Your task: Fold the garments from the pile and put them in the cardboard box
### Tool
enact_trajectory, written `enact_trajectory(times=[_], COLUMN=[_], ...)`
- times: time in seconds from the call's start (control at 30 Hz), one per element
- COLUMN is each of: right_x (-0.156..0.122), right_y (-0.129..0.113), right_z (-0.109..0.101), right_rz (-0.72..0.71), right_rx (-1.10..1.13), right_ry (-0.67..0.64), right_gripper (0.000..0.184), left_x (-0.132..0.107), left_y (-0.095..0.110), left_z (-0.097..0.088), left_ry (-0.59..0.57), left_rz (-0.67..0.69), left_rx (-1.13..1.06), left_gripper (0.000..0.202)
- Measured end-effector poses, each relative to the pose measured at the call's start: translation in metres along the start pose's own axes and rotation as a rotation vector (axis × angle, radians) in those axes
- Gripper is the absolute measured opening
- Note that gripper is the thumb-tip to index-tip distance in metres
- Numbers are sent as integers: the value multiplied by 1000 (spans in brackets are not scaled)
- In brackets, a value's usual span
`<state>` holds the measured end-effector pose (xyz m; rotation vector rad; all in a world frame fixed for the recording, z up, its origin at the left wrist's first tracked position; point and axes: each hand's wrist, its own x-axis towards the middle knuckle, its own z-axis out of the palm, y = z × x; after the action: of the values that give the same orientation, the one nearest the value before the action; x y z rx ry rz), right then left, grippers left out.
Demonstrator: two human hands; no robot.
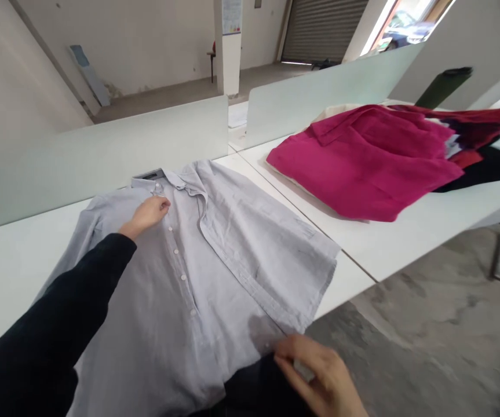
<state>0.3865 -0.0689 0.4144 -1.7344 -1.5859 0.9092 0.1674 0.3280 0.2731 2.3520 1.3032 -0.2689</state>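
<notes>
A light grey button-up shirt (154,301) lies face up on the white table, its front undone and its collar towards the far side. White buttons run down one front edge, and the other front edge is folded outwards to the right. My left hand (148,215) is closed at the button edge just below the collar, fingertips pinched on the cloth. Down at the near hem, my right hand (321,370) has thumb and forefinger drawn together at the corner of the turned-back front; slight blur softens it.
To the right, a magenta garment (362,156) lies on a pile with red and black cloth (486,168). Frosted divider panels (102,150) stand along the table's far edge. A dark green roll (445,87) stands behind the pile. Concrete floor (406,324) shows beyond the near edge.
</notes>
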Motion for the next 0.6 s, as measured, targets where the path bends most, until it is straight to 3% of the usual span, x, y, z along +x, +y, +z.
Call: enact_trajectory(times=[0.1,0.27,0.4,0.6], right_x=[-5,-14,-10,5], right_y=[14,40,47,41], right_z=[-9,-4,-7,-28], right_rz=[45,74,21,-96], right_rx=[-265,-511,-550,-407], right_ry=[154,122,82,28], right_gripper=[13,24,23,23], left_x=[-27,-46,-33,2], left_y=[19,36,37,37], left_z=[9,13,13,26], left_ry=[-75,-95,-61,-11], left_rz=[68,69,-48,-187], left_rx=[-71,-162,-258,-384], left_gripper=[32,32,37,34])
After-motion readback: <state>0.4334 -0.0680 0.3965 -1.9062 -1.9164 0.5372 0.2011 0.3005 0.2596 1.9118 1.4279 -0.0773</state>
